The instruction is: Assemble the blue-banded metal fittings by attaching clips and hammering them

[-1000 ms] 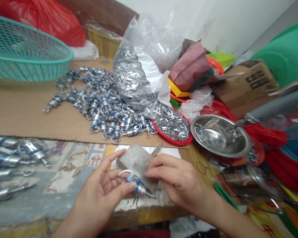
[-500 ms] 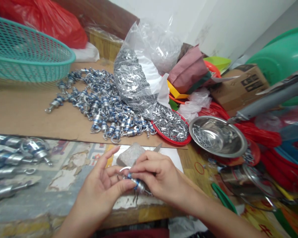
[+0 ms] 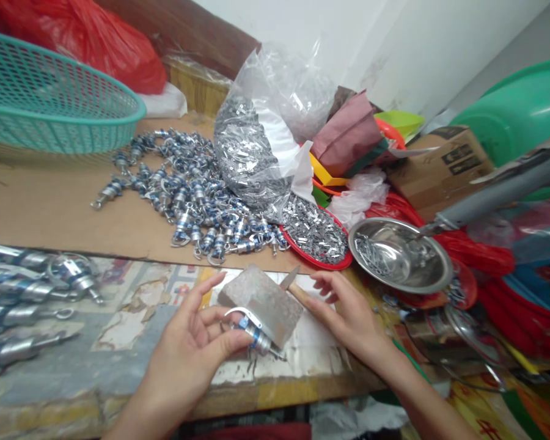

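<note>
My left hand point(image 3: 190, 342) pinches a small blue-and-silver metal fitting point(image 3: 255, 336) between thumb and fingers. A pale curved lever point(image 3: 245, 315) arches over the fitting, and its thin pin end points down to the right. Just behind it lies a grey stone block point(image 3: 268, 302). My right hand point(image 3: 352, 311) is at the wooden handle of a small knife point(image 3: 296, 287). Its thumb lies along the handle and its fingers are apart, curled above. The knife's short blade points up and away beside the block.
Behind my hands is a heap of similar fittings point(image 3: 197, 195); larger ones point(image 3: 18, 311) lie left. A red plate point(image 3: 343, 264) of metal clips, a steel bowl point(image 3: 406, 284) and a bag of parts point(image 3: 242, 146) stand right of the heap. A green basket point(image 3: 73, 131) is back left.
My right hand has left the fitting and moved right to the knife handle, uncovering the stone block. My left hand still holds the fitting in nearly the same place.
</note>
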`<control>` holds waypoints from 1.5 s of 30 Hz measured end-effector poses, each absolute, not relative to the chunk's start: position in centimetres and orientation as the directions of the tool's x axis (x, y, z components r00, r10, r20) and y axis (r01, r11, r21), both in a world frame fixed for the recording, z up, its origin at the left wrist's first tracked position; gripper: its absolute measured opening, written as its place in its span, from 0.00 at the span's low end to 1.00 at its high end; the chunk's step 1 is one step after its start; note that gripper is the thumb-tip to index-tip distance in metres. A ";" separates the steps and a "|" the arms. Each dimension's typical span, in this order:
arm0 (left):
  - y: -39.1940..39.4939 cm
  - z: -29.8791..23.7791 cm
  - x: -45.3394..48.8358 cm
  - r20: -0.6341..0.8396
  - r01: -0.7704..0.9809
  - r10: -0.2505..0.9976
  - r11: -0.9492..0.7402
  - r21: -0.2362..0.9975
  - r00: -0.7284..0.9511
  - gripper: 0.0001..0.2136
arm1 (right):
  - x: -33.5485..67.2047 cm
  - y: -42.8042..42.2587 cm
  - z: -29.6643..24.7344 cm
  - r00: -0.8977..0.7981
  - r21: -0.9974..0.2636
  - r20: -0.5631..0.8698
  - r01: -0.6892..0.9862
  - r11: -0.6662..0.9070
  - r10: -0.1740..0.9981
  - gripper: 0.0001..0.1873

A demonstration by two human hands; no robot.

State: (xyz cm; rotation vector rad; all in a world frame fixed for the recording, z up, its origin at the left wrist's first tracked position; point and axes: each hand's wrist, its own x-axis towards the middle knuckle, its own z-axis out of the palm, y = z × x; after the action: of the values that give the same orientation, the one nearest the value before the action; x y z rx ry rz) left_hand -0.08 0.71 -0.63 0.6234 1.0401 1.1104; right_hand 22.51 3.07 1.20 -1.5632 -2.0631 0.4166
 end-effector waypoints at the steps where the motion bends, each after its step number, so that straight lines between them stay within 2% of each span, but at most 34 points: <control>1: 0.7 -0.7 -0.1 -0.356 -0.420 0.931 0.356 0.835 0.082 0.39 | 23.5 2.8 0.8 -0.226 -0.484 0.116 0.838 0.254 0.967 0.16; 3: 0.7 -0.8 -0.1 -0.356 -0.429 0.931 0.356 0.830 0.083 0.39 | 24.9 2.3 -0.2 -0.254 -0.431 -0.022 0.875 0.220 0.967 0.18; 5: 0.7 -0.8 -0.1 -0.356 -0.438 0.930 0.357 0.825 0.087 0.39 | 25.2 1.9 -0.8 -0.236 -0.427 -0.051 0.883 0.192 0.970 0.15; 7: 0.7 -0.8 0.0 -0.359 -0.445 0.929 0.359 0.820 0.089 0.39 | 25.1 1.6 -0.7 -0.193 -0.429 0.015 0.885 0.181 0.981 0.14; 9: 0.7 -0.7 0.0 -0.362 -0.443 0.929 0.357 0.822 0.077 0.39 | 24.7 1.1 0.2 -0.171 -0.407 0.173 0.884 0.229 0.970 0.16; 11: 0.7 -0.7 0.0 -0.361 -0.440 0.930 0.352 0.826 0.066 0.40 | 24.2 0.4 1.7 -0.249 -0.359 0.326 0.860 0.363 0.912 0.20; 12: 0.7 -0.7 0.0 -0.362 -0.438 0.930 0.351 0.827 0.062 0.40 | 23.9 0.0 2.5 -0.329 -0.330 0.355 0.832 0.446 0.875 0.22; 15: 0.7 -0.8 -0.1 -0.365 -0.433 0.929 0.353 0.829 0.058 0.41 | 22.8 -1.3 4.5 -0.554 -0.278 0.345 0.711 0.646 0.758 0.29; 18: 0.7 -1.0 -0.1 -0.367 -0.421 0.929 0.349 0.837 0.042 0.41 | 21.7 -2.0 5.3 -0.559 -0.289 0.388 0.682 0.672 0.733 0.34; 22: 0.8 -1.7 0.1 -0.357 -0.416 0.934 0.328 0.848 0.011 0.42 | 21.1 -2.1 4.9 -0.609 -0.298 0.246 0.693 0.657 0.754 0.33; 25: 0.9 -1.9 0.1 -0.347 -0.419 0.938 0.314 0.852 -0.004 0.42 | 21.0 -2.2 4.5 -0.594 -0.302 0.298 0.684 0.664 0.747 0.33; 28: 0.9 -1.6 0.1 -0.364 -0.426 0.931 0.338 0.839 0.023 0.43 | 21.1 -1.9 4.0 -0.586 -0.372 0.216 0.690 0.621 0.781 0.30; 30: 0.9 -1.2 0.0 -0.378 -0.401 0.925 0.356 0.844 0.026 0.40 | 21.6 -1.1 3.1 -0.505 -0.447 0.178 0.723 0.527 0.844 0.25; 33: 0.9 -0.6 -0.2 -0.368 -0.237 0.930 0.357 0.904 -0.002 0.21 | 22.9 0.9 1.1 -0.300 -0.498 0.183 0.793 0.351 0.936 0.23; 35: 0.9 -0.4 -0.4 -0.288 -0.052 0.957 0.287 0.957 -0.026 0.08 | 23.7 2.2 0.0 -0.264 -0.465 0.117 0.837 0.288 0.957 0.21; 37: 0.9 -0.3 -0.6 -0.132 0.100 0.990 0.136 0.986 -0.047 0.02 | 24.1 3.7 -0.6 -0.282 -0.422 0.065 0.862 0.282 0.957 0.17; 40: 1.0 -0.4 -0.9 0.074 0.225 0.997 -0.065 0.972 -0.035 0.02 | 24.6 6.8 -0.4 -0.211 -0.346 0.128 0.906 0.243 0.969 0.15; 42: 1.2 -0.3 -0.8 0.127 0.273 0.992 -0.122 0.954 0.001 0.02 | 25.2 9.5 -0.1 -0.133 -0.282 0.178 0.942 0.181 0.975 0.14; 45: 1.6 0.1 -0.5 0.137 0.272 0.990 -0.140 0.952 0.030 0.04 | 26.1 13.3 -0.1 -0.110 -0.208 0.141 0.968 0.138 0.984 0.10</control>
State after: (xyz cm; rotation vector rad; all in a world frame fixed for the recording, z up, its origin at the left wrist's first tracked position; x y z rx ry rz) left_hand -0.52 1.65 0.05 1.5251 1.3335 1.1612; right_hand 26.08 13.27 -0.06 -1.9127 -2.1718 0.0922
